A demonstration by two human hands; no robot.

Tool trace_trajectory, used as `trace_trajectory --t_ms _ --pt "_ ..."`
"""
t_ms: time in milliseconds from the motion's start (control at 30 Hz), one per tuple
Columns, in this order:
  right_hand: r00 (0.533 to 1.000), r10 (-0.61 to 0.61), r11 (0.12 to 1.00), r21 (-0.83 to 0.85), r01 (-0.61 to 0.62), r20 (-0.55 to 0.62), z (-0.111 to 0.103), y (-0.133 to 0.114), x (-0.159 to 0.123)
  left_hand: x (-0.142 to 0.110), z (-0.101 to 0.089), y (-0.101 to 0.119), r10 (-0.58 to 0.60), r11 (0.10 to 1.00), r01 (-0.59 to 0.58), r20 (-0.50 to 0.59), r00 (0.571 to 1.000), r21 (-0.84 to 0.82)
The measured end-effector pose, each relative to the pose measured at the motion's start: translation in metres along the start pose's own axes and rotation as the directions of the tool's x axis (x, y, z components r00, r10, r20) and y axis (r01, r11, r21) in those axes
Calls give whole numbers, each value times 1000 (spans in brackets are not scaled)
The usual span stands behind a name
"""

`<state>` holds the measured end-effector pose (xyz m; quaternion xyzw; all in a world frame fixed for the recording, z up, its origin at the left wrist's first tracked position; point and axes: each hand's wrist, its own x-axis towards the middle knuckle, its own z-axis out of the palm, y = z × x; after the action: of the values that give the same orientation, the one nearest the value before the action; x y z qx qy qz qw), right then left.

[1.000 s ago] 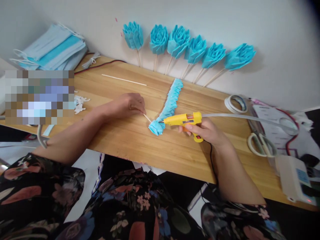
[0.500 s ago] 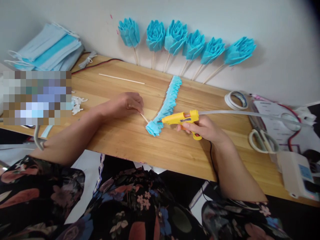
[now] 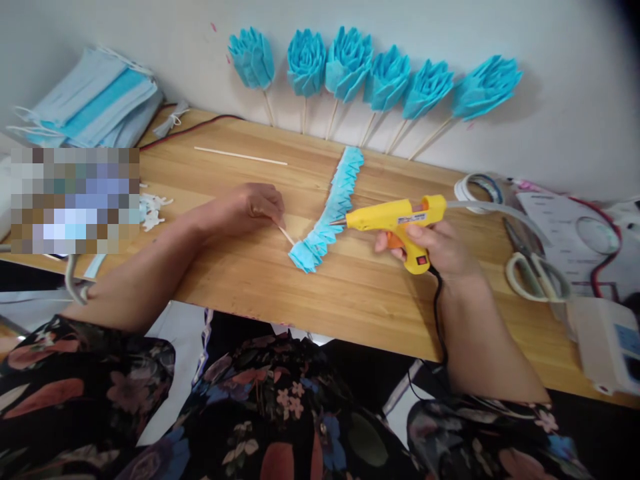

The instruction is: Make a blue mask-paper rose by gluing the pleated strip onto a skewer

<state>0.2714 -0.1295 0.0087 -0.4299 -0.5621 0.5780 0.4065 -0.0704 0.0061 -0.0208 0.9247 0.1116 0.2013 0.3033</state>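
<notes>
My left hand [image 3: 257, 208] is closed on a thin wooden stick [image 3: 285, 233], gripping it between the fingertips. Around the stick's far end sits the rolled end of a pleated blue strip [image 3: 344, 183], which stretches away across the tabletop toward the wall. A yellow hot glue gun [image 3: 385, 215] is in my right hand [image 3: 425, 243], the fingers wrapped round its handle near the orange trigger. The metal nozzle points left and lies over the strip, a little beyond the rolled part; whether it touches cannot be made out. A clear glue stick trails from the gun's back.
Several blue flowers on sticks [image 3: 350, 63] lean on the back wall. Another loose stick [image 3: 240, 156] lies at the back left, near stacked face masks [image 3: 95, 93]. Scissors [image 3: 535, 270], a tape roll [image 3: 479, 192] and a white box [image 3: 603, 340] stand at right. White scraps [image 3: 153, 210] lie at left.
The glue gun in my right hand has shifted right and up, its nozzle moving from the rolled end further along the strip. My left hand stays on the stick. The camera view has shifted slightly.
</notes>
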Motion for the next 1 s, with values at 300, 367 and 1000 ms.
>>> trace_trajectory --t_ms 300,367,1000 --pt "998 37 999 -22 -38 -44 2 2 2 0 -2 3 -21 1000 21 16 1000 7" --pt "995 41 999 -15 -43 -96 0 1 1 0 -2 3 -30 1000 30 17 999 4" --pt "931 22 997 81 8 -366 -11 1 4 -3 -1 -2 -22 1000 22 15 1000 16"
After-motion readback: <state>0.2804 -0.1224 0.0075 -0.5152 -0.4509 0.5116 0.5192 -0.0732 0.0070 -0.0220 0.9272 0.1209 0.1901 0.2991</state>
